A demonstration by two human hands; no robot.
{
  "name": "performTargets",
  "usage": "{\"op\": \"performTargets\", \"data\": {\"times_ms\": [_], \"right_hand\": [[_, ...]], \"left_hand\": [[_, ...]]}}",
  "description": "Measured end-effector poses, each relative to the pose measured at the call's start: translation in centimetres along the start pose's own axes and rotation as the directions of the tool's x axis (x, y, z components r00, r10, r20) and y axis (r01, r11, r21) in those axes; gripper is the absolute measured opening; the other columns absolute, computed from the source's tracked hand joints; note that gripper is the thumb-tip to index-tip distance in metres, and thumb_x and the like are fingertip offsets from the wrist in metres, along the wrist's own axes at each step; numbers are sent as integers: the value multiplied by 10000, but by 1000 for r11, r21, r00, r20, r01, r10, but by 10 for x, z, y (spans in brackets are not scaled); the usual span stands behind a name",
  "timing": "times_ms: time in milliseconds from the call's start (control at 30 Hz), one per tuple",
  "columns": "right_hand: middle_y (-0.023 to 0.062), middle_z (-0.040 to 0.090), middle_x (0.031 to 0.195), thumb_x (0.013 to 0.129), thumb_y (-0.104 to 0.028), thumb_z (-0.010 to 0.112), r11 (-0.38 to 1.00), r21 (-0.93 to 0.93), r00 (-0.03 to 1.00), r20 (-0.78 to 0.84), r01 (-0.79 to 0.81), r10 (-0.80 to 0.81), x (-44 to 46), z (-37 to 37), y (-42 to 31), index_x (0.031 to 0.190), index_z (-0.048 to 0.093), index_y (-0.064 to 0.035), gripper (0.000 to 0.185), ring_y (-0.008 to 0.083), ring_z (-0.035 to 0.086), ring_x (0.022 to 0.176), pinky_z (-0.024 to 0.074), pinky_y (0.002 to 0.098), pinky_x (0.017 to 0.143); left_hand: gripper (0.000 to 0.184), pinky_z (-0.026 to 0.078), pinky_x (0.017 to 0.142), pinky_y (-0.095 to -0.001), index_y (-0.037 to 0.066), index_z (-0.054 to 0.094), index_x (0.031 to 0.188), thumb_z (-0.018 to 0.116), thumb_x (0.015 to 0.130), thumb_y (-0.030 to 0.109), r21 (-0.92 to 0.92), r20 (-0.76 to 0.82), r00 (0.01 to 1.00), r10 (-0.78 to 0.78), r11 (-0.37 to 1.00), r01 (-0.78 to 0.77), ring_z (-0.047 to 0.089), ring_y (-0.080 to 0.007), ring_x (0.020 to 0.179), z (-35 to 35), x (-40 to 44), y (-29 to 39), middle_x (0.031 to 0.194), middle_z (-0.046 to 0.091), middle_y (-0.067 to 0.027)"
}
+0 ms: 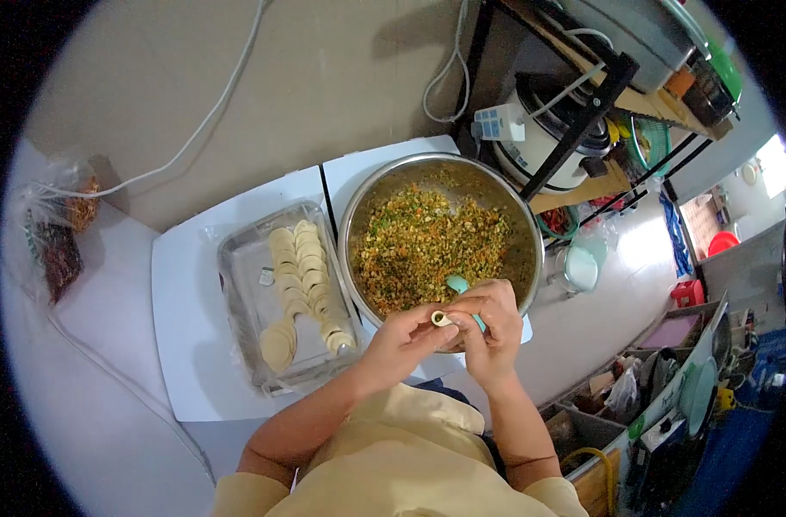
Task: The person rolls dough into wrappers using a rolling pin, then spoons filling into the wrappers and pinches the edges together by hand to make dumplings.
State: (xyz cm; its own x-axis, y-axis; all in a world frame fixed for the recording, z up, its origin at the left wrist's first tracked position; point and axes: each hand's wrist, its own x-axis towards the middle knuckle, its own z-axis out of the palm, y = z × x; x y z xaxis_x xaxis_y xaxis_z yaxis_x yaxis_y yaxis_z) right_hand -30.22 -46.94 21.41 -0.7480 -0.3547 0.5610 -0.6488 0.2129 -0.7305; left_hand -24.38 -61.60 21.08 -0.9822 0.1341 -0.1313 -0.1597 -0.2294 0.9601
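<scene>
My left hand (403, 339) pinches one side of a folded dumpling wrapper (442, 319), which is curled round with a dark opening facing me. On its other side the fingers of my right hand (489, 332) are closed on the same wrapper. A mint-green spoon (457, 283) shows beyond my right fingers and again between them, so it appears to be held there too. Both hands are over the near rim of a large steel bowl (348, 226) of chopped filling (427, 246). Left of the bowl, overlapping rows of round dumpling wrappers (307, 267) lie in a clear-lined tray (245, 323).
The bowl and tray stand on a white table (190, 345) against the wall. At the right, a black-framed rack (582, 129) holds a white cooker (531, 146) and other kitchenware. A white cable (208, 125) hangs at the left. Crates of goods (582, 422) stand lower right.
</scene>
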Motion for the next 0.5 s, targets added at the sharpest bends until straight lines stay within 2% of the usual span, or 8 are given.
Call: {"op": "performTargets", "data": {"times_ms": [67, 167, 267, 367, 433, 500], "right_hand": [[67, 639, 853, 758, -81, 629, 1000, 22, 1000, 2, 2, -2, 2, 0, 0, 886, 698, -69, 146, 249, 547, 815, 383, 364, 777], [73, 629, 838, 745, -70, 638, 999, 33, 1000, 15, 1, -1, 5, -1, -4, 817, 671, -57, 80, 253, 546, 816, 391, 360, 765], [80, 629, 848, 752, -71, 629, 997, -58, 997, 69, 42, -38, 4, -3, -3, 824, 670, -48, 86, 257, 549, 820, 397, 358, 762], [79, 633, 852, 756, -70, 625, 999, -43, 999, 30, -31, 32, 2, -1, -2, 869, 690, -52, 131, 256, 553, 822, 395, 352, 763], [82, 629, 846, 755, -65, 627, 994, 74, 996, 14, -84, 83, -2, 0, 3, 856, 686, -50, 118, 257, 553, 817, 393, 352, 757], [84, 626, 839, 755, -65, 630, 990, 97, 995, 35, -101, 98, 0, -1, -2, 842, 680, -50, 102, 259, 553, 816, 392, 351, 757]], "left_hand": [[238, 467, 743, -226, -34, 569, 1119, 553, 906, 70, -14, 2, 1000, -17, 1000, 17, 558, -60, 849, -2, 0, 0, 928, 616, -23], [231, 472, 782, -236, -41, 566, 1112, 535, 919, 83, 66, 15, 1000, -22, 998, 21, 563, -69, 881, -6, 1, 1, 947, 613, -30], [232, 460, 754, -219, -36, 572, 1104, 543, 921, 103, 45, 37, 999, -35, 998, 33, 549, -54, 858, -3, 0, 5, 934, 612, -18], [227, 454, 709, -212, -38, 581, 1082, 554, 919, 116, -41, 2, 1000, -3, 999, 3, 541, -47, 824, -1, 1, -2, 909, 612, -11], [222, 462, 701, -218, -42, 588, 1068, 561, 915, 116, 50, 14, 1000, -28, 998, 27, 550, -50, 813, -4, 0, -3, 907, 616, -15], [220, 468, 706, -223, -44, 589, 1062, 560, 916, 118, 123, 15, 999, -34, 992, 32, 558, -54, 812, -8, 0, -1, 904, 615, -17]]}}
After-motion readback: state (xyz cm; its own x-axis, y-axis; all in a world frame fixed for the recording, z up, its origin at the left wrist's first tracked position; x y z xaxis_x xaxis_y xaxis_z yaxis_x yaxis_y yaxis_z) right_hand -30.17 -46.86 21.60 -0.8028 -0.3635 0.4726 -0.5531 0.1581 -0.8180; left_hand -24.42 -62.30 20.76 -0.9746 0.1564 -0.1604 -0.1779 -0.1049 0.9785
